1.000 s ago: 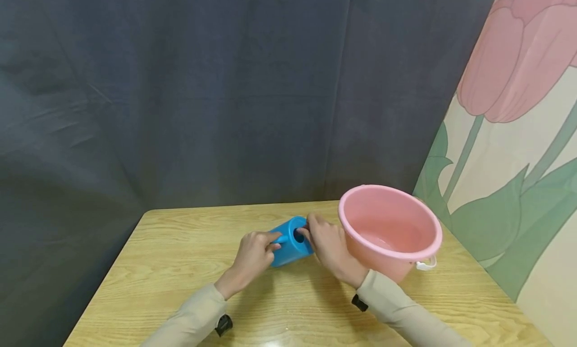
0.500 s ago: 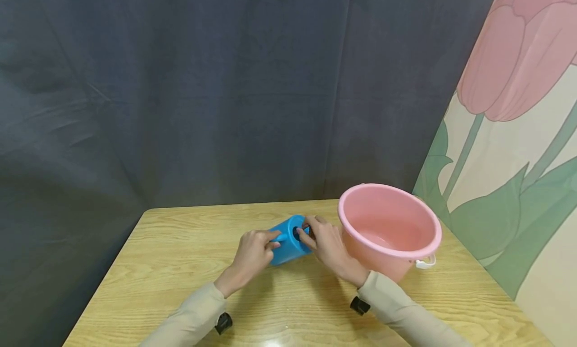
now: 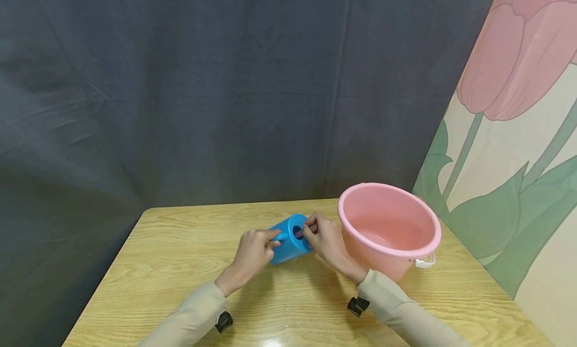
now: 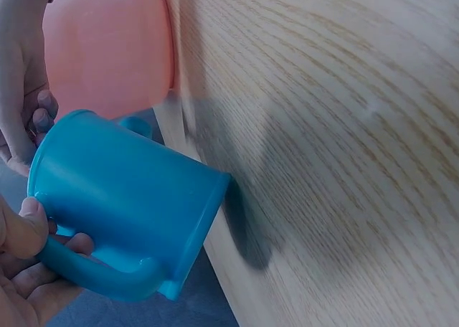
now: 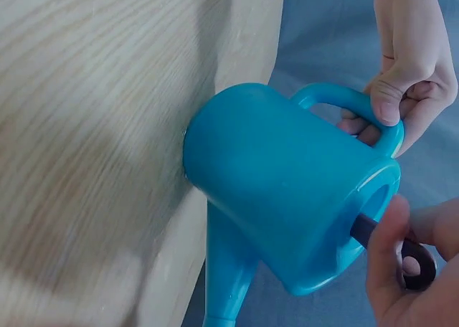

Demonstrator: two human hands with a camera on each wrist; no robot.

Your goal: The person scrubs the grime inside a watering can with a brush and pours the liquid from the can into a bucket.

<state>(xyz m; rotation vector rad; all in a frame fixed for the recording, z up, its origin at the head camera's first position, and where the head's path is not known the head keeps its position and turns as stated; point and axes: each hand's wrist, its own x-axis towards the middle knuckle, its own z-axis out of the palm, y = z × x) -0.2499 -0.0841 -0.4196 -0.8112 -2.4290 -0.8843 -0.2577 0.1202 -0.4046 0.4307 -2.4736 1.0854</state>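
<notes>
A blue watering can (image 3: 285, 253) is tilted over the table, its round top opening facing the right hand. My left hand (image 3: 251, 257) grips the can's handle (image 4: 107, 280), thumb on one side and fingers curled round the other. At the opening, my right hand (image 3: 331, 244) pinches a dark purplish object (image 5: 364, 230) with a ring-shaped end. The object's other end goes into the can and is hidden, so its kind is unclear. The spout (image 5: 228, 284) points away from the left hand in the right wrist view. Whether the can's base touches the table cannot be told.
A pink bucket (image 3: 392, 254) with a white handle fitting (image 3: 424, 262) stands at the right, close by the right hand. The wooden table (image 3: 180, 257) ends at a dark curtain (image 3: 225, 111); a tulip-painted wall (image 3: 509, 187) borders the right side.
My right hand's fingers have drawn back slightly from the can's opening, and the dark object now shows between them and the opening. The left hand and the can stay nearly still.
</notes>
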